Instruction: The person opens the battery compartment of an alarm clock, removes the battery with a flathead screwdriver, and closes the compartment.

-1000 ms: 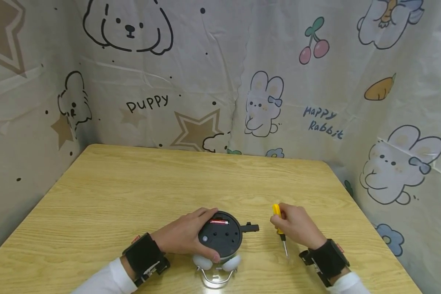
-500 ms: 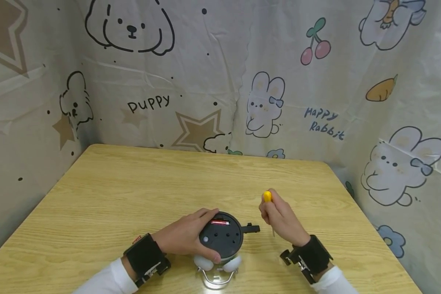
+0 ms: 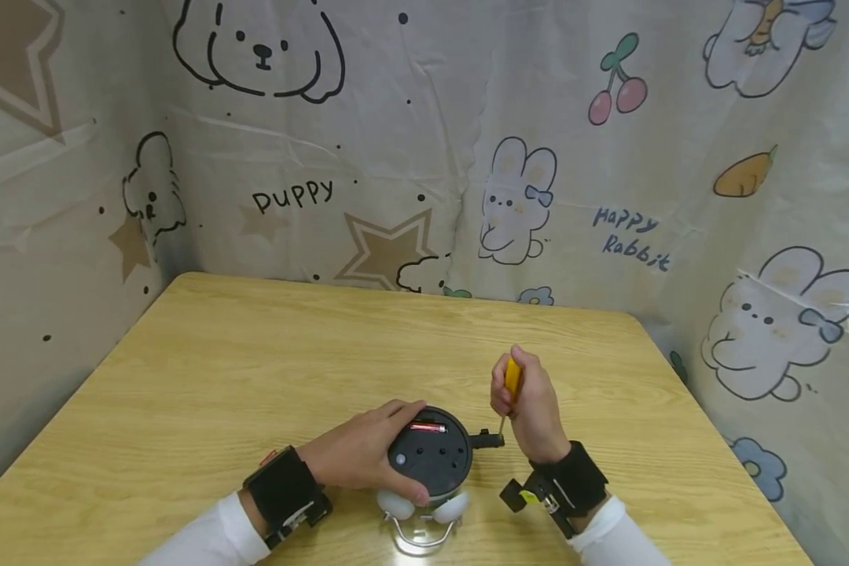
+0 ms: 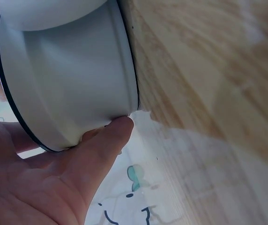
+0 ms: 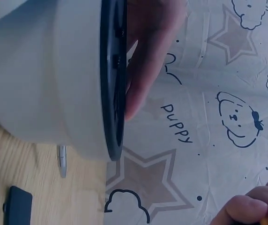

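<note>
A white twin-bell alarm clock (image 3: 431,456) lies face down, its black back upward and a red battery (image 3: 428,427) in the slot of that back. My left hand (image 3: 364,448) grips the clock's rim, thumb on the near side and fingers on the far side; the left wrist view shows fingers against the white casing (image 4: 78,79). My right hand (image 3: 531,401) holds a yellow-handled screwdriver (image 3: 512,379), shaft downward. In the head view its tip appears by a small black battery cover (image 3: 486,441); whether they touch I cannot tell. The right wrist view shows this cover lying on the table.
The wooden table (image 3: 325,338) extends behind and to both sides of the clock. White bells (image 3: 450,509) and a wire handle (image 3: 424,542) point toward the person. A slim metal leg (image 5: 62,161) sticks out of the casing. A printed curtain (image 3: 410,141) hangs behind.
My right hand has moved left and away from the person, bringing the screwdriver from beside the clock to over the battery cover. The left hand keeps its hold on the clock.
</note>
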Tool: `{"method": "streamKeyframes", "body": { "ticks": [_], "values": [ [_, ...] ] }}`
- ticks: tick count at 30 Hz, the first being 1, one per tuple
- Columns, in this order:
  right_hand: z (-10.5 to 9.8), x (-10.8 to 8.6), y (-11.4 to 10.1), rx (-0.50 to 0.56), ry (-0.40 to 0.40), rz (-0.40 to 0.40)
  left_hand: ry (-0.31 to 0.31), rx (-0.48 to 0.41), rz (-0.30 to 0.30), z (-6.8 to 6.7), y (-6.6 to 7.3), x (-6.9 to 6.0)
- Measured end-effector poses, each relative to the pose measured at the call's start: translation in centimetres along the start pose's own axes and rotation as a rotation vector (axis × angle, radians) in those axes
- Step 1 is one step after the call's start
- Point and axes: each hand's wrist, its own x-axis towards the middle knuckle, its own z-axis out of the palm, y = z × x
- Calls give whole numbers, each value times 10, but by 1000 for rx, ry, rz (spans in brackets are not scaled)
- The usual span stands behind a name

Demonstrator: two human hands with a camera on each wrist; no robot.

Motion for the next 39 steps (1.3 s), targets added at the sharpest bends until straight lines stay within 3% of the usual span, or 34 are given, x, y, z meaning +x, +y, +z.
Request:
{"method": "streamKeyframes", "body": {
  "ticks": [14, 21, 28, 39],
  "values": [
    [26, 6, -6, 208, 42, -103, 0, -8, 14, 1, 0, 1],
    [37, 8, 1, 320, 33, -77, 0, -11, 22, 1, -1, 1],
    [46, 6, 6, 273, 44, -16, 0, -16, 27, 2, 0, 2],
    [48, 4, 8, 229, 123, 12, -1, -23, 34, 2, -1, 2]
  ]
}}
